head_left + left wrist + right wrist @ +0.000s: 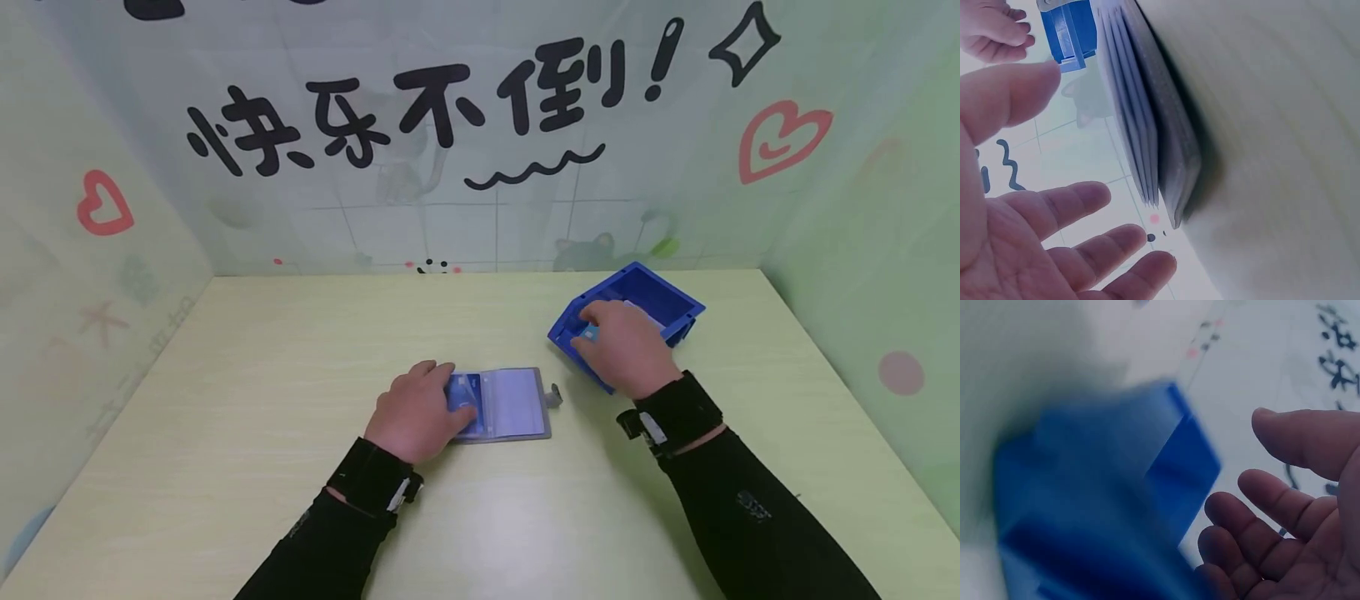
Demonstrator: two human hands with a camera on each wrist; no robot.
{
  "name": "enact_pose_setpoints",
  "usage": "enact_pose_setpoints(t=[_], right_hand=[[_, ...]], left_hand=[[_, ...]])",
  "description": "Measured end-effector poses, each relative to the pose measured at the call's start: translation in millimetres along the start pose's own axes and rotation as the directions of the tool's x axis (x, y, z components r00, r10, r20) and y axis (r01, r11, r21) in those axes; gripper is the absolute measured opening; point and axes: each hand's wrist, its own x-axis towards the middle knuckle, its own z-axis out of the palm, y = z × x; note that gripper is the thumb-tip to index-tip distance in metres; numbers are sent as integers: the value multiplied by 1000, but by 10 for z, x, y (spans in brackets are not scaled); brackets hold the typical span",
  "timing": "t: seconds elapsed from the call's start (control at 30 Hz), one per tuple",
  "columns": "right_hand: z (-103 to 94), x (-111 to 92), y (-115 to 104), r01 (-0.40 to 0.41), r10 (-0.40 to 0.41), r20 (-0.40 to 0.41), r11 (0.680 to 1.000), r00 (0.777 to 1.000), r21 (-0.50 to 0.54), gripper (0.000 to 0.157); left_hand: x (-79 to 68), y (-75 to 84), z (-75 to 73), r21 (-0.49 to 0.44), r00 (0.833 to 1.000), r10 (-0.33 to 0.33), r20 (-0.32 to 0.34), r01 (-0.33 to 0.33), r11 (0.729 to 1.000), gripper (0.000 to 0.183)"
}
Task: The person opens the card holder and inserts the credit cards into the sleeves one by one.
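Observation:
A grey card holder point(517, 404) with clear sleeves lies spread out on the table, a blue card point(467, 392) showing in its left side and a small grey clasp tab point(553, 396) at its right edge. My left hand point(420, 412) is at the holder's left edge, overlapping the blue card in the head view; its fingers are spread apart beside the sleeves point(1129, 112) in the left wrist view. Over the near left part of a blue bin point(684, 317) hovers my right hand point(630, 346), fingers loosely bent with nothing between them. Part of a light blue card point(590, 332) shows below it.
The pale wooden table point(300, 350) runs back to a printed wall sheet point(420, 208). More sheets stand at both sides. The bin sits at the table's back right, turned at an angle. Black bands point(678, 412) circle both wrists.

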Motion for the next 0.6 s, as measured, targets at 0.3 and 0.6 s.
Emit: enact_pose_setpoints(t=[0.3,0.6], right_hand=[[-52,196,336,-49,58,50,983,997,-177,38],[-66,308,298,-84,123,129,957,984,-277,22]], left_hand=[[5,-4,18,-1,1000,9,-19,-9,1000,67],[6,-2,27,4,1000,18,-24,-18,1000,67]])
